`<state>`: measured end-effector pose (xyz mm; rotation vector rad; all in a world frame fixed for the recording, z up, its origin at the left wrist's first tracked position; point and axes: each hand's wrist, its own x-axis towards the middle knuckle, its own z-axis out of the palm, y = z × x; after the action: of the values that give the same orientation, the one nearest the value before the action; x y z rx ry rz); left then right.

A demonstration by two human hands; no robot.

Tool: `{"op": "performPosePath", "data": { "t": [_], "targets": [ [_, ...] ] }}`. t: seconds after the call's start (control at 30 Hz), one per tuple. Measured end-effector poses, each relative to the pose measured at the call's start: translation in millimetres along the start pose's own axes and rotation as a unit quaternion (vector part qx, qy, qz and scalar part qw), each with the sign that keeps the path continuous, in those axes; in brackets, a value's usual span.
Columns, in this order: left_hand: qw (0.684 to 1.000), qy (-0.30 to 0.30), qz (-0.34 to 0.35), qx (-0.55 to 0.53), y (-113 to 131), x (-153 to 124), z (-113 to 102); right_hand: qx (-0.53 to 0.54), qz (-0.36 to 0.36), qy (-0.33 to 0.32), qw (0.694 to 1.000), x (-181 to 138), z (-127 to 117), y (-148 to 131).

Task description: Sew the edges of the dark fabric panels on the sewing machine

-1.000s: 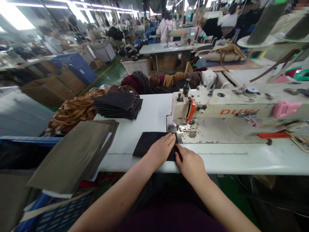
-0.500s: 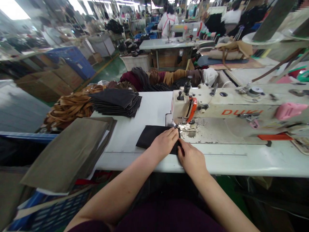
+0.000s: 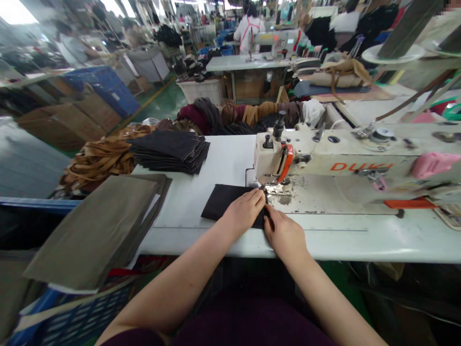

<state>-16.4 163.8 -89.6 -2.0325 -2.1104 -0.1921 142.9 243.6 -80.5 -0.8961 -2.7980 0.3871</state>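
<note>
A flat black fabric piece point(image 3: 219, 202) lies on the white sewing table, its right edge by the presser foot of a sewing machine point(image 3: 275, 161). My left hand point(image 3: 247, 206) rests flat on top of it, fingertips close to the needle area. At the fabric's right edge, my right hand point(image 3: 286, 235) pinches the material between thumb and curled fingers. The needle tip itself is too small to make out behind my fingers.
A stack of black fabric pieces point(image 3: 169, 151) sits at the table's back left. Olive-brown panels point(image 3: 97, 226) hang over the left edge, near tan straps point(image 3: 99, 161) and a blue basket point(image 3: 82, 312). Coloured fabric bundles point(image 3: 230, 115) line the back. A person point(image 3: 248, 33) stands beyond.
The whole view has shifted slightly. Both hands and the black fabric piece keep nearly the same place at the machine.
</note>
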Motion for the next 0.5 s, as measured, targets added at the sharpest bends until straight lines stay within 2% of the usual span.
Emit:
{"op": "performPosePath", "data": {
  "t": [0.5],
  "targets": [
    [0.999, -0.029, -0.013, 0.003, -1.8, 1.3, -4.4, 0.049, 0.017, -0.005, 0.999, -1.3, -1.7, 3.5]
  ]
}}
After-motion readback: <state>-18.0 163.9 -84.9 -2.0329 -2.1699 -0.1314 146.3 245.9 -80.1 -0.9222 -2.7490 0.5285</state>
